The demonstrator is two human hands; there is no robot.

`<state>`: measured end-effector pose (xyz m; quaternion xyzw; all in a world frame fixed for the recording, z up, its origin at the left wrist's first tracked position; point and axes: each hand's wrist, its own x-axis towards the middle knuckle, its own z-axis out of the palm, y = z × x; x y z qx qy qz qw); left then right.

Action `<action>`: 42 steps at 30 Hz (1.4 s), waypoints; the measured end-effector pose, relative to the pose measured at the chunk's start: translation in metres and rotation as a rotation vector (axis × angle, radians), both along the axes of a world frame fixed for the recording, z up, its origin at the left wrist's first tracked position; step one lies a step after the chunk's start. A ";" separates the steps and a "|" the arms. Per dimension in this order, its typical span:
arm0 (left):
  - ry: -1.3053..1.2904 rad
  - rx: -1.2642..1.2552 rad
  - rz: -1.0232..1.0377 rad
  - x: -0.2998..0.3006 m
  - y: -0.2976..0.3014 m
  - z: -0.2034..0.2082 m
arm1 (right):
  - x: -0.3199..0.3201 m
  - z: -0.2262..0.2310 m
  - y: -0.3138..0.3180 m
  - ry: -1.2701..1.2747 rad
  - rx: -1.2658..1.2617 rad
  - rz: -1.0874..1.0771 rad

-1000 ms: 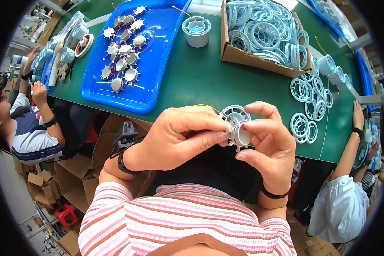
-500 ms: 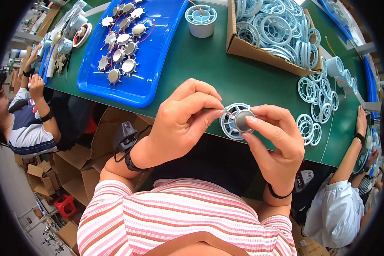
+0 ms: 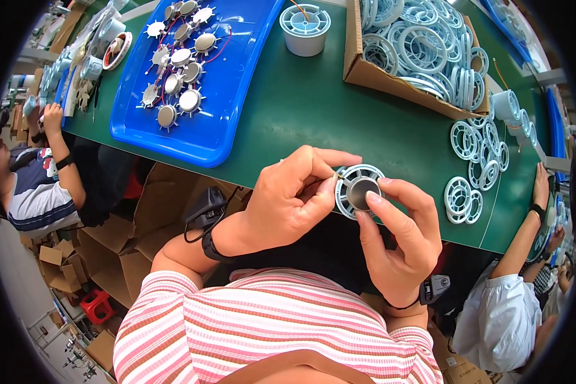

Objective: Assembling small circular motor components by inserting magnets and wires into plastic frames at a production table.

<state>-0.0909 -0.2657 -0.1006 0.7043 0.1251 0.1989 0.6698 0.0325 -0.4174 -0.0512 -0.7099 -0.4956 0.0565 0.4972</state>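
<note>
My right hand (image 3: 400, 240) pinches a round silver disc (image 3: 365, 193) between thumb and fingertips. The disc lies over a pale blue spoked ring (image 3: 372, 169) near the table's front edge; whether it is seated in the ring I cannot tell. Just left of the disc, my left hand (image 3: 288, 201) is closed, thumb and fingertips together on what looks like a thin wire (image 3: 343, 178) by the ring. Its far end is hidden by the fingers.
A blue tray (image 3: 221, 115) bears several silver discs with red wires. A pale blue cup-shaped part (image 3: 304, 43) stands behind my hands. Right of it are a cardboard box (image 3: 385, 80) of rings and loose rings (image 3: 457, 197). Co-workers' arms (image 3: 523, 224) flank the table.
The left hand has shifted right and slightly down, its fingertips against the ring's left side. The right hand and the disc have moved slightly down; the ring now shows more fully behind the disc.
</note>
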 end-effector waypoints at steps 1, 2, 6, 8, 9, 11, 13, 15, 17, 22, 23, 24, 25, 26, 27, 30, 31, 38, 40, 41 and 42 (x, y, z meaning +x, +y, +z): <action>-0.002 -0.002 -0.001 0.000 0.000 0.001 | -0.001 -0.001 -0.001 -0.002 -0.002 -0.001; 0.000 0.010 0.000 -0.001 0.000 0.003 | -0.001 -0.002 -0.001 0.014 0.000 -0.010; -0.007 0.021 0.006 -0.001 -0.001 0.005 | -0.002 -0.001 -0.003 0.009 -0.012 -0.015; -0.039 0.003 0.009 0.000 -0.002 0.003 | -0.001 0.001 -0.003 -0.070 -0.037 0.007; -0.038 -0.001 0.010 0.000 -0.003 0.001 | 0.000 0.002 -0.003 -0.069 -0.041 0.007; -0.079 0.089 0.043 0.000 -0.003 -0.005 | 0.001 0.003 -0.004 -0.078 -0.094 0.048; -0.097 0.132 0.064 0.001 -0.004 -0.007 | 0.002 0.006 -0.006 -0.081 -0.122 0.072; -0.130 0.154 0.063 0.003 -0.005 -0.006 | 0.002 0.014 -0.012 -0.257 -0.236 0.044; -0.143 0.162 0.068 0.002 -0.005 -0.006 | 0.002 0.011 -0.011 -0.342 -0.295 0.036; -0.172 0.225 0.046 0.001 0.001 -0.003 | 0.007 -0.021 -0.003 -0.215 -0.100 0.078; -0.234 0.309 0.047 0.002 0.003 -0.006 | 0.007 -0.029 -0.004 -0.239 -0.049 0.111; -0.297 0.394 0.047 0.002 0.005 -0.008 | 0.007 -0.032 -0.005 -0.264 0.002 0.143; -0.305 0.394 0.041 0.002 0.005 -0.010 | 0.008 -0.032 -0.006 -0.270 0.001 0.136; -0.311 0.350 0.036 0.000 0.005 -0.012 | 0.008 -0.031 -0.008 -0.269 0.006 0.125; -0.318 0.305 0.029 -0.002 0.004 -0.014 | 0.008 -0.029 -0.011 -0.271 0.010 0.112; -0.354 0.134 0.021 -0.003 0.000 -0.004 | 0.033 -0.020 -0.032 -0.420 0.044 -0.269; -0.338 0.013 0.041 -0.006 -0.002 0.002 | 0.054 -0.016 -0.043 -0.414 0.130 -0.429; -0.257 0.134 -0.033 0.000 0.004 0.006 | 0.213 -0.034 -0.177 -0.255 0.076 -0.992; -0.249 0.180 -0.060 0.005 0.005 0.006 | 0.218 -0.028 -0.176 -0.254 0.016 -1.023; -0.240 0.208 -0.058 0.007 0.005 0.005 | 0.218 -0.026 -0.177 -0.504 -0.106 -1.075; -0.231 0.237 -0.055 0.010 0.004 0.004 | 0.218 -0.023 -0.177 -0.753 -0.232 -1.117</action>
